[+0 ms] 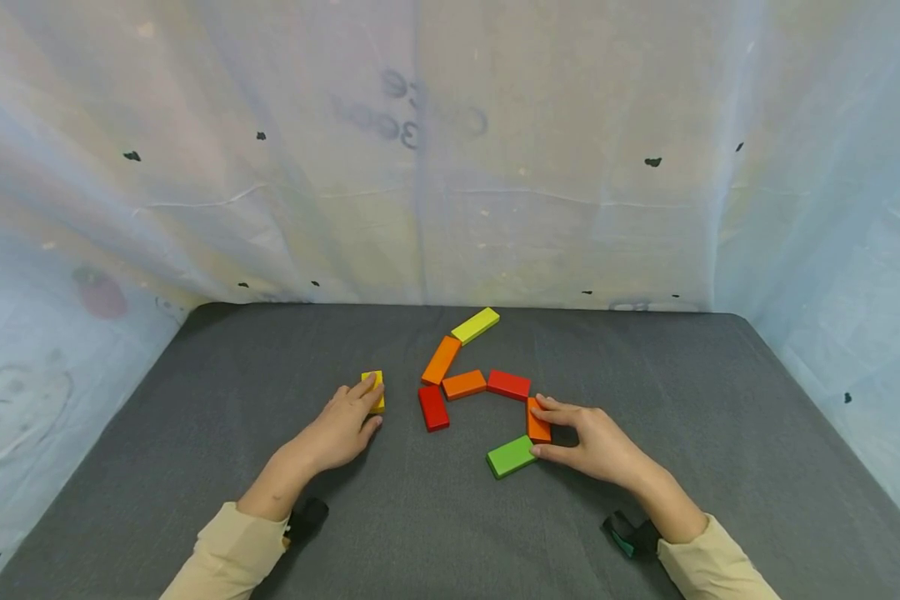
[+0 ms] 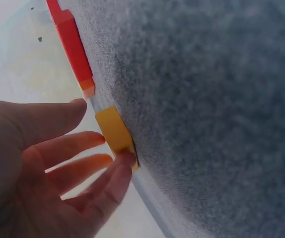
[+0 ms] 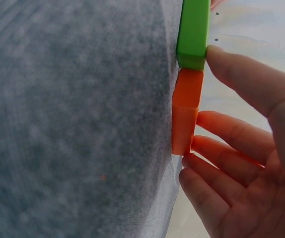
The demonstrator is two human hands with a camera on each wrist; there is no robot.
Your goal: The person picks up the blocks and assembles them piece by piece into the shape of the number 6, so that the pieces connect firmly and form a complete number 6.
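Note:
My left hand [image 1: 342, 427] lies over a yellow block [image 1: 378, 402] on the left of the layout. In the left wrist view its fingertips touch that yellow block [image 2: 113, 128], and the thumb stands apart from it. Over on the right, my right hand [image 1: 591, 442] has its fingers on an orange block [image 1: 537, 423]. Its thumb is at the near corner of a green block [image 1: 510, 457]. In the right wrist view the green block [image 3: 193, 29] meets the end of the orange block [image 3: 184, 126], and the fingers are extended beside them.
A red block [image 1: 508, 383] and an orange block [image 1: 464, 384] continue the curved row. Left of them lie another red block [image 1: 433, 407], an orange block [image 1: 441, 360] and a lime-yellow block [image 1: 476, 325]. Grey cloth [image 1: 435, 533] covers the table; a translucent curtain [image 1: 540, 233] hangs behind it.

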